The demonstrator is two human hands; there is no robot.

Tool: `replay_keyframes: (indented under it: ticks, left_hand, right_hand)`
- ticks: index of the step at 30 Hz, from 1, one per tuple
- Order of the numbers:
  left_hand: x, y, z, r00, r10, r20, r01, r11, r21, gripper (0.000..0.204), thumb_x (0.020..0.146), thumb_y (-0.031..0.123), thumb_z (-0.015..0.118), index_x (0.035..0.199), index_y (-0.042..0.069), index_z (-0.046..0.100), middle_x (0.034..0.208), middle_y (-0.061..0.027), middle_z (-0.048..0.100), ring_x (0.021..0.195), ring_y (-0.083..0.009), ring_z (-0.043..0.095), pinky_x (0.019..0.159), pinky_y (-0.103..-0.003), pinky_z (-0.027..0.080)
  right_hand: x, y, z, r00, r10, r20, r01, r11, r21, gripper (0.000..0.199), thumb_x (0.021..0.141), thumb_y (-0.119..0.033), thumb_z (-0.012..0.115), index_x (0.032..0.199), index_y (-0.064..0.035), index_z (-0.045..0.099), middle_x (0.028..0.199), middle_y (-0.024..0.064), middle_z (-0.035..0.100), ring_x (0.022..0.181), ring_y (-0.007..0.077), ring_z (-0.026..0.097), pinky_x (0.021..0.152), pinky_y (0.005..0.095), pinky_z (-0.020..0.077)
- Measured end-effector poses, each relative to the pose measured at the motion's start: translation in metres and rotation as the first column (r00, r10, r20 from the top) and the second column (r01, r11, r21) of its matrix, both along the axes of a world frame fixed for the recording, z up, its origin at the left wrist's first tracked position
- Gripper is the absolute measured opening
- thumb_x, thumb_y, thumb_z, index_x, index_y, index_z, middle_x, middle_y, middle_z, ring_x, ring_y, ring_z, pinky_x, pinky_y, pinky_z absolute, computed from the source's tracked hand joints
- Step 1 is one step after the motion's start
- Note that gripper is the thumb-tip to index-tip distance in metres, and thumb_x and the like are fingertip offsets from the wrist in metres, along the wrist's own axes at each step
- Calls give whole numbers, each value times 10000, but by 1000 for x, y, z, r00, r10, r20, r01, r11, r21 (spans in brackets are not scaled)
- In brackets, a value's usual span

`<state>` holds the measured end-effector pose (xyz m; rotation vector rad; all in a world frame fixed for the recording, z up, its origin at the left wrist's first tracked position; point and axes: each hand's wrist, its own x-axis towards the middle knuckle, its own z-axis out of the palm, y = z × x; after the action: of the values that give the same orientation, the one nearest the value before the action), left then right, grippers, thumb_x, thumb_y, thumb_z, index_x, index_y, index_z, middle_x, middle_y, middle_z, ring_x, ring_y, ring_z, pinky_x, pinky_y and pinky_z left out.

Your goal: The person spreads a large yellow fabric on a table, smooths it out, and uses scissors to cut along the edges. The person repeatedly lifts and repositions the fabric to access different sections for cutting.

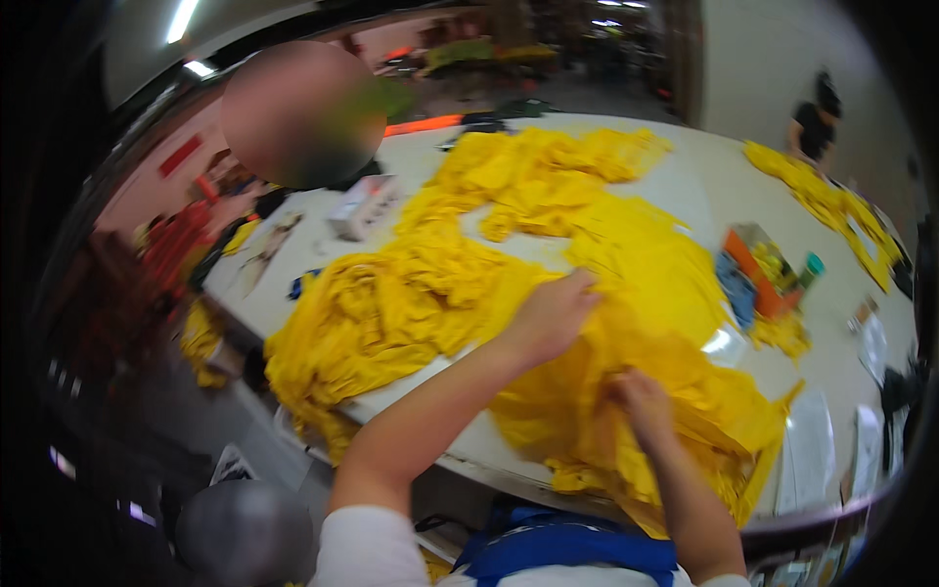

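Note:
Both my hands work on a piece of yellow cloth (704,406) that hangs in loose folds over the near edge of a white table (719,176). My left hand (556,318) pinches the cloth at its upper part, its fingers closed. Lower and to the right, my right hand (643,406) is closed on another part of it. Just beyond, more yellow fabric (646,264) lies spread fairly flat. A crumpled yellow heap (391,303) sits left of my left forearm and droops over the table edge.
An orange box (755,279) with bits of yellow inside stands right of the cloth, beside a green-topped container (812,266) and blue fabric (736,289). A white carton (362,207) stands at left. White sheets (807,450) lie near right. Another person (814,127) stands far right.

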<state>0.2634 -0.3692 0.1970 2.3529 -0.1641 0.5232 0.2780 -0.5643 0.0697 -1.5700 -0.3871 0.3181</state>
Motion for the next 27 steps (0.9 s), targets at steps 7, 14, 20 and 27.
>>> replay_keyframes:
  ticks: [7, 14, 20, 27]
  left_hand:
    - [61, -89, 92, 920, -270, 283, 288, 957, -23, 145, 843, 128, 540, 965, 50, 540, 792, -236, 618, 790, -421, 597, 708, -447, 477]
    - [81, -105, 97, 860, -411, 302, 374, 911, 175, 205, 852, 26, 502, 1013, 142, 556, 751, -174, 621, 687, -308, 614, 618, -373, 475]
    - [65, -107, 111, 916, -358, 179, 344, 933, 106, 73, 888, 72, 531, 935, 93, 583, 700, -8, 520, 662, -90, 474, 613, -245, 395]
    - [94, -102, 170, 862, -506, 34, 505, 862, 41, 117, 918, 82, 503, 972, 81, 607, 788, 46, 574, 680, -12, 504, 606, -166, 400]
  right_hand:
    - [12, -81, 124, 968, -250, 25, 236, 937, 256, 174, 912, -189, 488, 786, -95, 563, 703, -67, 509, 668, 67, 493, 658, 203, 415]
    - [-3, -118, 103, 910, -356, 212, 377, 924, -67, 237, 889, -183, 520, 730, -9, 546, 690, -22, 514, 660, 69, 454, 588, 248, 373]
    - [-24, -143, 108, 926, -351, 141, 369, 921, -127, 261, 877, -197, 526, 722, 13, 532, 635, 54, 516, 582, 127, 473, 570, 290, 406]
    - [-9, -138, 155, 883, -329, 336, 422, 869, -258, 271, 844, -203, 498, 735, 41, 539, 629, 105, 541, 591, 166, 542, 577, 314, 439]
